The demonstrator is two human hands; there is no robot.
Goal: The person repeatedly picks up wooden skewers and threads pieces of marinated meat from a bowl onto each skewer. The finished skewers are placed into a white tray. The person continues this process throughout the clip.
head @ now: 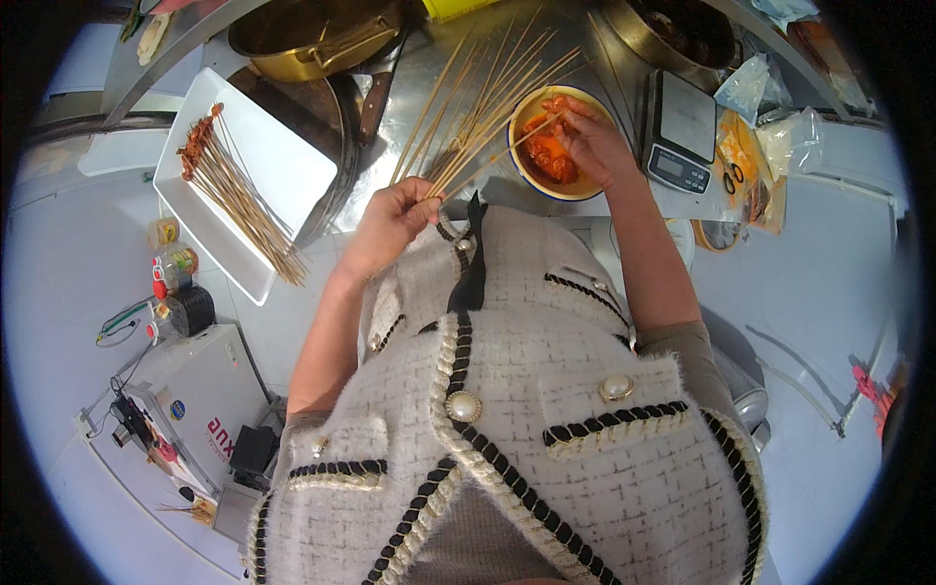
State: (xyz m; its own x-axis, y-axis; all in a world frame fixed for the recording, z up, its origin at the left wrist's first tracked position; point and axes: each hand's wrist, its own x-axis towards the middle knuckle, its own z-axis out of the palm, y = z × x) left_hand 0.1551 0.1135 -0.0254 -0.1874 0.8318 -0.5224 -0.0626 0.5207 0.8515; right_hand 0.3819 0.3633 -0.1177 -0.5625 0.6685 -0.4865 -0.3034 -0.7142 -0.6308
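Observation:
My left hand (398,219) grips several bamboo skewers (482,140) by their lower ends, their far ends fanning out over the steel worktop. One skewer (501,153) slants away to the right, its tip at the fingers of my right hand (594,142). Those fingers pinch a piece of red, sauced meat (561,104) above a blue-rimmed bowl (563,196). Inside the bowl lie more meat pieces (545,155) in orange-red sauce. On the left, a white plastic tray (285,157) holds a bundle of skewers with meat threaded on their ends (197,150).
A knife with a wooden handle (375,106) lies left of the loose skewers. Behind it stands a brass-coloured pot (292,69). Right of the bowl sit a digital scale (680,128), scissors (733,178) and plastic bags (793,142). Another pot (621,33) stands at the back right.

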